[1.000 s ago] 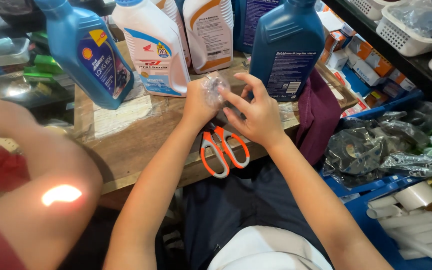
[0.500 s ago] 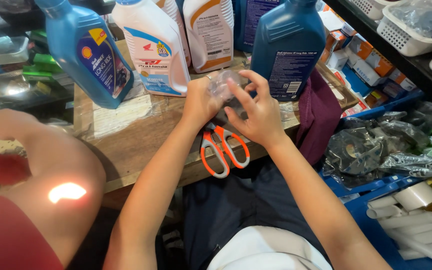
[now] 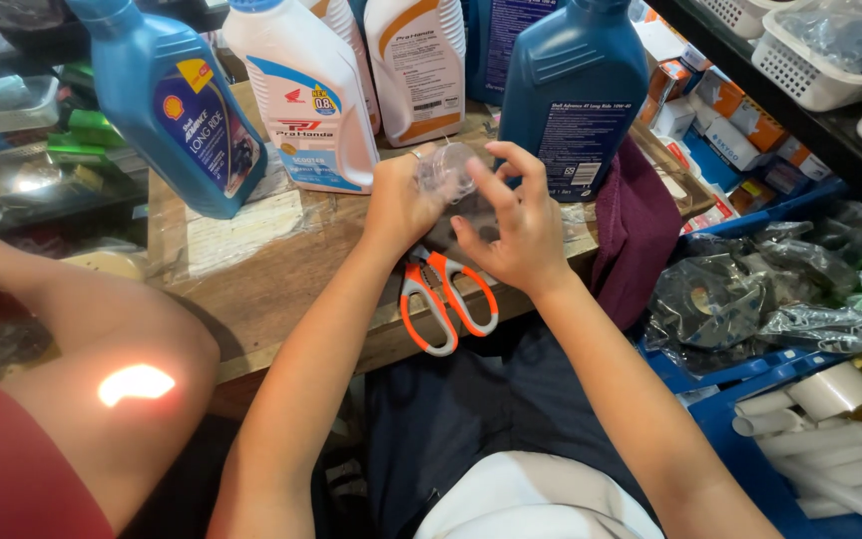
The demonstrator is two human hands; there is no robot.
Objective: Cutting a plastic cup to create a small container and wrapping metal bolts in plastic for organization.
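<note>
At the centre of the frame, above the wooden worktop (image 3: 251, 289), the left hand (image 3: 401, 205) is closed around a small clear plastic piece (image 3: 448, 170), while the right hand (image 3: 511, 225), fingers half spread, touches it. Orange-handled scissors (image 3: 446, 304) lie just below.

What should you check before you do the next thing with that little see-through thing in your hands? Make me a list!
1. Left hand has a firm hold on the small clear plastic piece: ok, fingers wrap it.
2. Right hand is helping: ok, fingertips touch the piece.
3. Piece is whole and clean: cannot tell, too small and see-through.
4. Orange-handled scissors are safely out of the way: ok, lying flat on the wooden table under the hands; whether the blades are shut cannot be told.
5. Oil bottles are standing steady: ok, the dark blue bottle and white bottle stand upright behind the hands.
6. The other person's arm is clear of the hands: ok, off to the left.
</note>
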